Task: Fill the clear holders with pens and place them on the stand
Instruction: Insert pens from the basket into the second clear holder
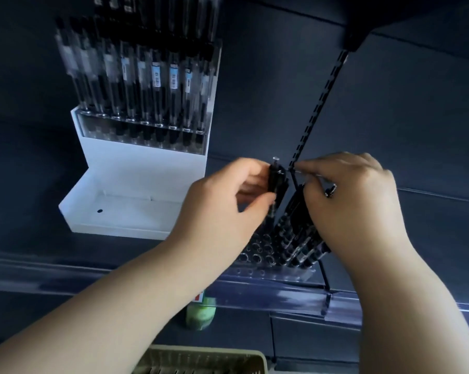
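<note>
A clear holder [271,271] with rows of round holes stands on the dark shelf at lower centre. Its right side is filled with several black pens [295,238]; holes on its left are open. My left hand [228,209] grips a small bunch of black pens [277,179] above the holder. My right hand [355,203] rests against the pens standing in the holder, fingers closed on their tops. A white stand [147,168] at the left carries a clear holder [144,136] full of pens on its upper step; its lower tray has nothing on it.
A black slotted upright strip [322,103] runs down the dark back panel between my hands. A clear shelf-edge rail [282,295] crosses below the holder. A green-capped bottle [201,311] and a beige basket [201,360] sit below the shelf.
</note>
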